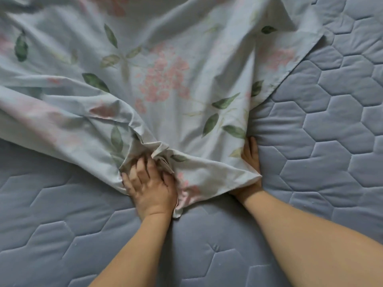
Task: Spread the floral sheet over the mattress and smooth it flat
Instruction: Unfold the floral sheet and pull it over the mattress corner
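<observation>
Left hand bunches the floral sheet (right hand half-covered).

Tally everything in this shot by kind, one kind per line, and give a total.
Floral sheet: 1, bunched and creased, covering only part of the bed
Quilted blue mattress: 1, bare along the near and right sides
Hands: 2, the left hand gripping a bunched fold, the right hand partly under the sheet's edge
Total: 4
</observation>
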